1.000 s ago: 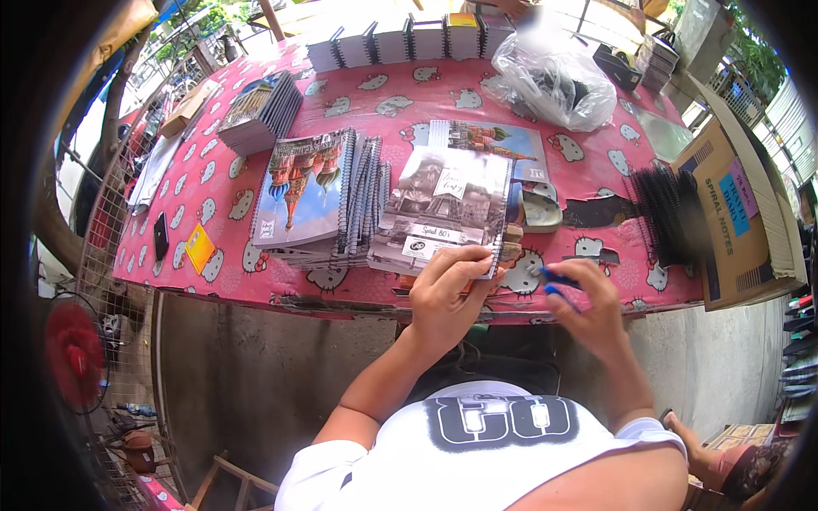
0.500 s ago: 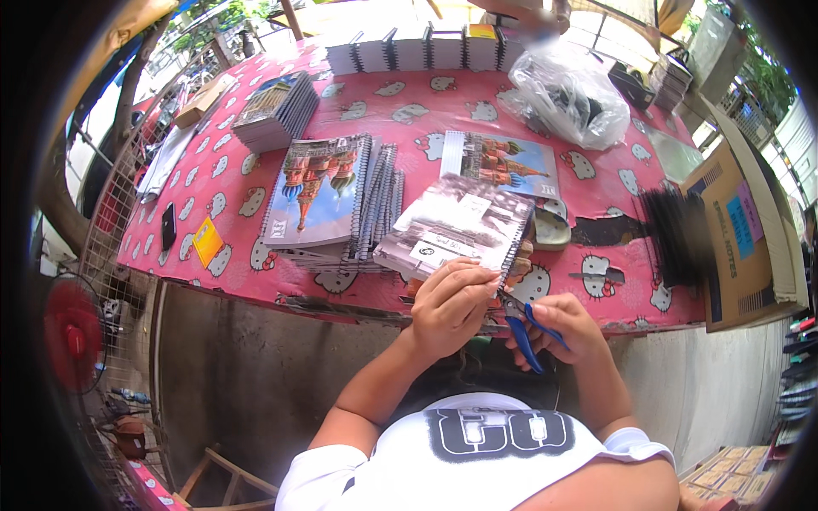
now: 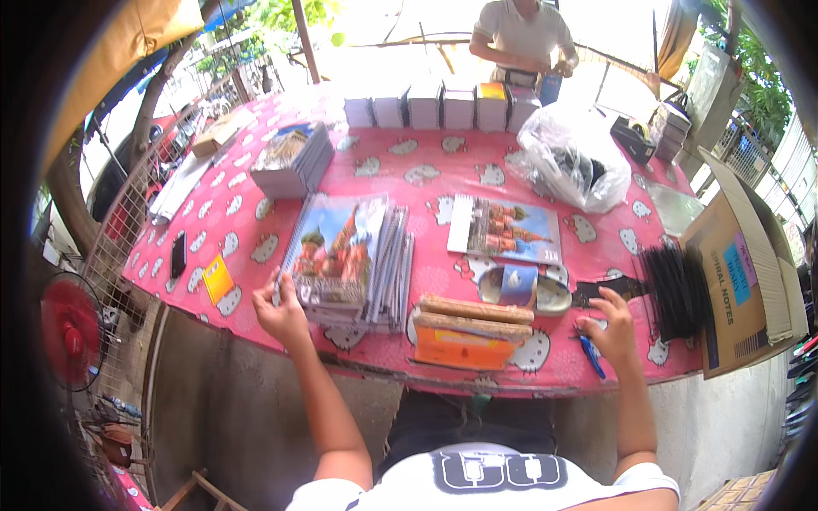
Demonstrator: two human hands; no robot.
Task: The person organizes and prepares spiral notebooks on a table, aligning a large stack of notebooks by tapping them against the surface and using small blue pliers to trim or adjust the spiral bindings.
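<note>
My left hand [image 3: 284, 311] pinches the near left corner of a spiral notebook [image 3: 336, 243], whose cover pictures a colourful domed building. This notebook lies on top of a stack of similar spiral notebooks [image 3: 392, 277]. My right hand [image 3: 612, 328] is open above the table's near right part, fingers apart. Under it lies a cutting tool with blue handles [image 3: 591, 356], its jaws hidden by the hand. Between my hands, an orange-faced block with brown board edges [image 3: 471, 345] stands at the table's front edge.
Another picture-covered notebook [image 3: 511, 230] lies mid-table, behind an oval dish [image 3: 554, 298]. Black spiral coils [image 3: 669, 294] stand beside a cardboard box [image 3: 737, 272] at right. A plastic bag [image 3: 575, 162] and a notebook row [image 3: 426, 109] are farther back; another person [image 3: 524, 38] stands beyond.
The notebook in my left hand has gone onto the left stack. My right hand has moved right and let go of the blue-handled tool. A person has come into fuller view.
</note>
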